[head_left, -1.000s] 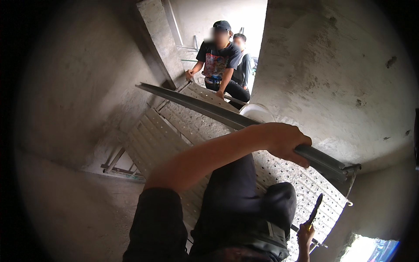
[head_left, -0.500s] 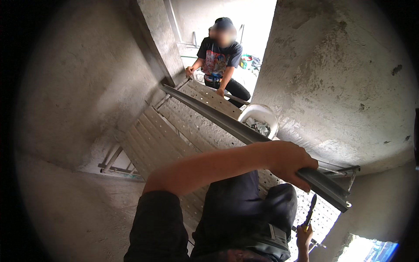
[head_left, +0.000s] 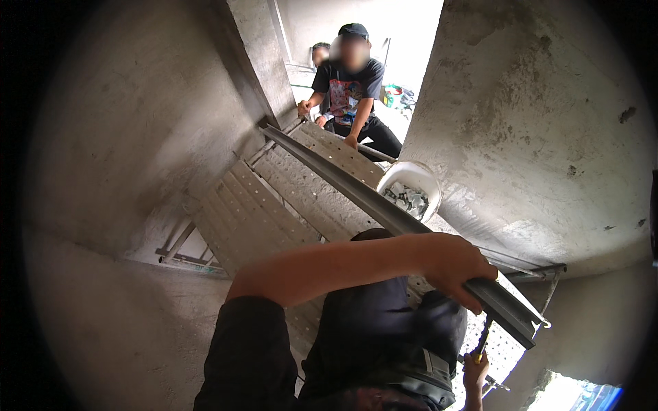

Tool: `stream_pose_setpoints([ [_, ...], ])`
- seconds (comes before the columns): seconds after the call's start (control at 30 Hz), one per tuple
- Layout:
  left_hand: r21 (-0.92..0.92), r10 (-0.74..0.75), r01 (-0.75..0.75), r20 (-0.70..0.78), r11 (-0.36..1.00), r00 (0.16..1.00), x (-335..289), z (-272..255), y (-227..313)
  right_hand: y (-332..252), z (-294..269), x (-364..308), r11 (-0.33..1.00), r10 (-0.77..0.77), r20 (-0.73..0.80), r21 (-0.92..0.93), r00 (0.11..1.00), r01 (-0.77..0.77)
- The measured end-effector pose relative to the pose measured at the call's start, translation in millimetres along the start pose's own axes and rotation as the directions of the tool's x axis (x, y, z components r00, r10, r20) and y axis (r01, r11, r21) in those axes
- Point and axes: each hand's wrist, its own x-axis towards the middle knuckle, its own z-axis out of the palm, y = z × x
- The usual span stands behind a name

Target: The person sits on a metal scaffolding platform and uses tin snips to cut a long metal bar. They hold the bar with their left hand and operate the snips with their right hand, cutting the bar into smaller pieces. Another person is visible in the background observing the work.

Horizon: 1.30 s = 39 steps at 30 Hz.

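A long dark-grey metal channel (head_left: 356,194) runs slantwise over the platform, from the far left to my near right. My left hand (head_left: 458,268) is closed round it close to its near end, palm down. Lower right, my right hand (head_left: 475,373) grips a slim dark tool (head_left: 484,340) with a yellow part by the fingers. The tool's tip reaches the underside of the channel's near end, so its exact kind is hard to tell; whether it touches is hidden.
Beneath me lies a perforated metal scaffold platform (head_left: 236,198). A white bucket (head_left: 434,183) of broken pieces stands at its right edge. Beyond the far end a person (head_left: 349,89) crouches with hands on the scaffold, another behind. Rough plaster walls (head_left: 548,123) close in on both sides.
The channel's near end has dropped slightly and shifted left with my left hand. My right hand's tool has gone from beside the channel to under its edge. A second person shows behind the first.
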Motion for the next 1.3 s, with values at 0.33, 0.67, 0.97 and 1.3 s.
stream_pose_setpoints([
  [0.33, -0.017, 0.069, -0.068, 0.069, 0.998, 0.995, 9.8, 23.8, 6.7, -1.8, -2.6, 0.5, 0.985, 0.02, 0.069, 0.169, 0.997, -0.032],
  [0.67, 0.041, 0.195, -0.204, 0.157, 0.978, 0.968, 8.4, 79.2, 21.8, -50.8, -38.3, -7.6, 0.737, 0.102, 0.484, 0.551, 0.869, -0.392],
  [0.97, 0.124, 0.288, -0.308, 0.158, 0.943, 0.945, -3.9, 90.7, 34.7, -11.0, -63.7, -7.4, 0.812, -0.115, 0.772, 0.436, 0.626, -0.389],
  [1.3, 0.171, 0.279, -0.313, 0.198, 0.934, 0.94, -19.6, 81.6, 38.2, -22.9, -48.1, -19.2, 0.856, -0.027, 0.831, 0.306, 0.555, -0.416],
])
